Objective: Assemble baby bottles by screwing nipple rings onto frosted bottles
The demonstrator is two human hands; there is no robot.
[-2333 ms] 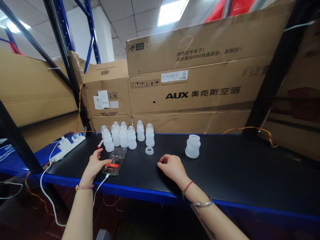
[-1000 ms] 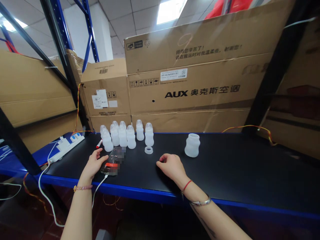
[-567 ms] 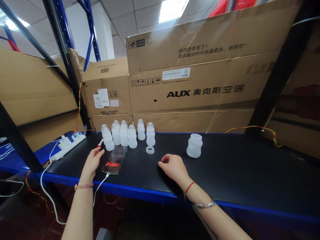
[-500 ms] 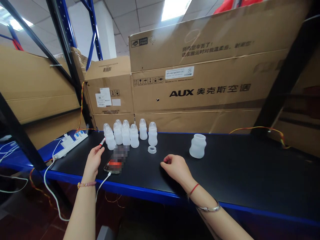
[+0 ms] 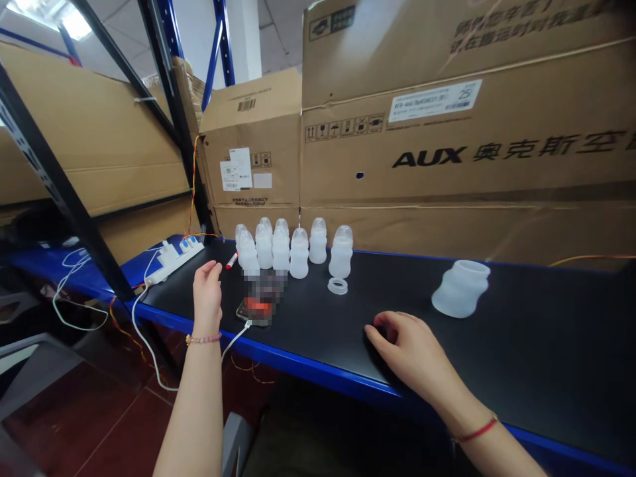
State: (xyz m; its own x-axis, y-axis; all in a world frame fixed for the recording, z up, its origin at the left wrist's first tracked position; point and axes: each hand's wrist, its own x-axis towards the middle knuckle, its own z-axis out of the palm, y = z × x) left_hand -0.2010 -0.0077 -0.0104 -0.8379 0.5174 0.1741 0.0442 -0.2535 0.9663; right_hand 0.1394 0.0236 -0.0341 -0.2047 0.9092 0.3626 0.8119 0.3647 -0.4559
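My left hand (image 5: 207,293) is raised near the table's left end, fingers curled together with nothing visible in them. A white marker with a red end (image 5: 231,260) lies just right of its fingertips, apart from them. Beside the marker stand several frosted baby bottles with clear caps (image 5: 299,255). A translucent ring (image 5: 338,286) lies in front of the rightmost capped bottle (image 5: 341,253). My right hand (image 5: 408,348) rests near the front edge, fingers loosely bent and thumb apart, with no object seen. Beyond it stands a wider, uncapped frosted bottle (image 5: 461,289).
A phone (image 5: 254,313), partly pixelated, lies between my hands with a white cable. A power strip (image 5: 173,262) lies at the left by a black rack post (image 5: 62,179). Large cardboard boxes (image 5: 368,185) line the back of the black tabletop (image 5: 308,331).
The view has turned left and tipped downward. My left hand has drawn away from the marker, which stays lying beside the bottles. My right hand remains near the front edge.
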